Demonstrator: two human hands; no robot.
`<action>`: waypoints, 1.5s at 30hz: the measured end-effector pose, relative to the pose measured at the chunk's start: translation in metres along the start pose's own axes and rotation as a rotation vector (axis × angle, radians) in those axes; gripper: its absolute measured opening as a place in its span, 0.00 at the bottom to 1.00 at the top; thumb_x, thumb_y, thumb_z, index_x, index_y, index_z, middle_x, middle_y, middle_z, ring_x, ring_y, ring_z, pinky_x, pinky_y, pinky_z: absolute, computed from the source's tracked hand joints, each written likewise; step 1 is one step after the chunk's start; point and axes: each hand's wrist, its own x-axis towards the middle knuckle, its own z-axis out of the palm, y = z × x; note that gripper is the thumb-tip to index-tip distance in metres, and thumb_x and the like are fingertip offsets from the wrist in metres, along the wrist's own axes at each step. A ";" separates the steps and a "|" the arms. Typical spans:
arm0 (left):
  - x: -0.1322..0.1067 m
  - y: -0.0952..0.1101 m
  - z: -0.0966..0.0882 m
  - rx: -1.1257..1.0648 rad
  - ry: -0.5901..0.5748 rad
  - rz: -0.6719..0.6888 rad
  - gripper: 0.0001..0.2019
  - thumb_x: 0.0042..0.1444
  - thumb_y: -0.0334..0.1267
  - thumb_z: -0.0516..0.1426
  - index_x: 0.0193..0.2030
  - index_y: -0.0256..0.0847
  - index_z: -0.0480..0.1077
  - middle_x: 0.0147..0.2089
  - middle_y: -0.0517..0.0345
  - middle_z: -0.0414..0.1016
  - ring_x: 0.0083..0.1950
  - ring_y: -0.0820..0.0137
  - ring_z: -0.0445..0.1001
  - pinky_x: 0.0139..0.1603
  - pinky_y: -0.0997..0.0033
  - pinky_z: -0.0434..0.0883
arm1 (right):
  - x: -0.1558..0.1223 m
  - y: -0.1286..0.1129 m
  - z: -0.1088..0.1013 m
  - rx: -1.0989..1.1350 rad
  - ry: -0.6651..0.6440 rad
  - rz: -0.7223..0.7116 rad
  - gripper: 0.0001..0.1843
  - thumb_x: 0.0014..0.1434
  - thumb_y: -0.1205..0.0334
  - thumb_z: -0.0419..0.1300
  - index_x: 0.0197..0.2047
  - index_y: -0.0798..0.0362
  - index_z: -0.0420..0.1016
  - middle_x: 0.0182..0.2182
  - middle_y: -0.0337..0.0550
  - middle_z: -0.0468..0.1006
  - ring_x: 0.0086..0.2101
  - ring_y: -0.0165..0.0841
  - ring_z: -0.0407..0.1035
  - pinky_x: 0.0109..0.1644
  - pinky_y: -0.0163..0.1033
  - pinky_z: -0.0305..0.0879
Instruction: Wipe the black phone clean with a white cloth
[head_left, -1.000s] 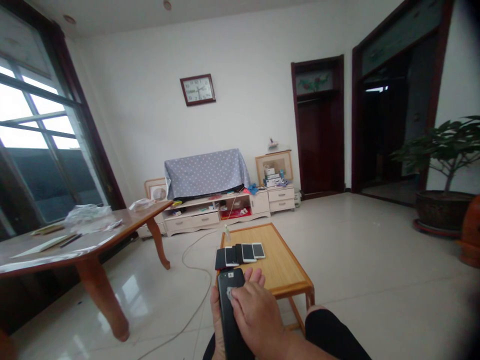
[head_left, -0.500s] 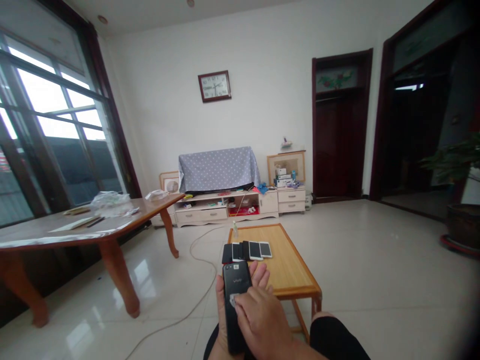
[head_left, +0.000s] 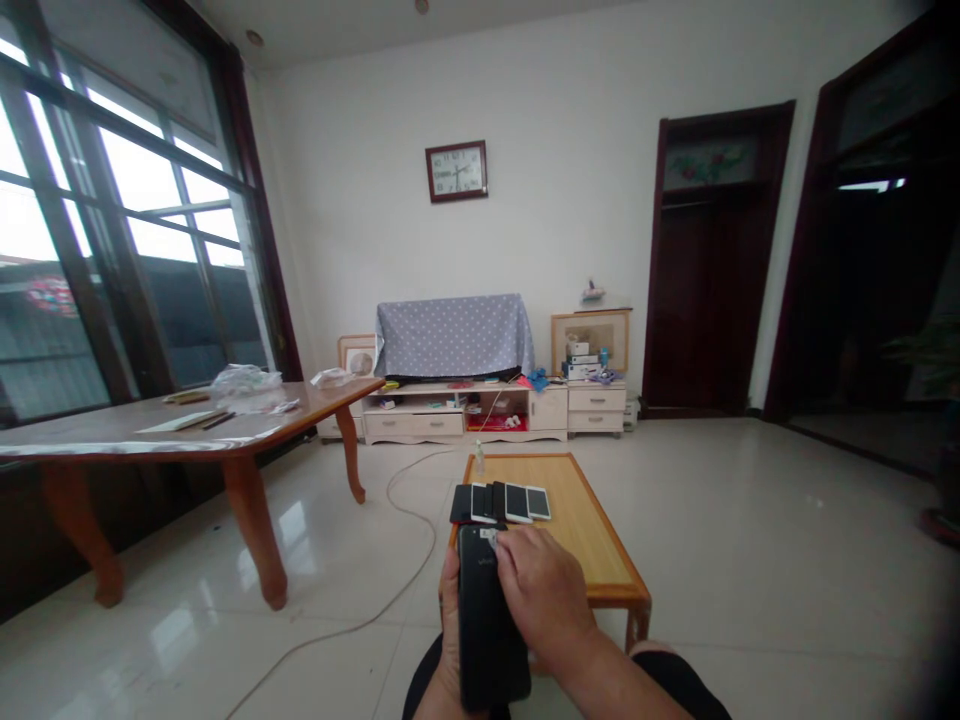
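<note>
A black smartphone (head_left: 489, 630) with a vivo mark on its back lies in my left hand (head_left: 449, 600), whose thumb runs along the left edge while the palm supports it from beneath. Near the phone's top, a small white sticker shows beside the camera. My right hand (head_left: 551, 590) is closed, its fingertips pressing a small white wipe-like piece (head_left: 493, 546) against the back of the phone; its exact kind is hard to make out. Just beyond the hands, several phones (head_left: 517, 503) lie in a row on the low wooden table (head_left: 581, 510).
A small clear bottle (head_left: 480, 458) stands at the low table's far end. To the left is a larger wooden table (head_left: 255, 430) bearing plastic bags (head_left: 244, 382). A cable (head_left: 360, 630) runs across the floor. Against the wall stands a white cabinet (head_left: 412, 427) with a cloth-covered object.
My right hand has slid the white piece from the middle of the phone's back up to the top near the camera. The left hand's fingers no longer show beyond the phone's right side.
</note>
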 end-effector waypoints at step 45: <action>0.002 -0.003 0.004 0.007 -0.034 0.020 0.33 0.64 0.67 0.43 0.60 0.49 0.72 0.64 0.54 0.73 0.72 0.60 0.60 0.77 0.55 0.45 | 0.040 -0.008 -0.006 -0.049 -0.134 -0.156 0.08 0.69 0.62 0.57 0.44 0.44 0.79 0.36 0.38 0.78 0.40 0.36 0.71 0.41 0.39 0.59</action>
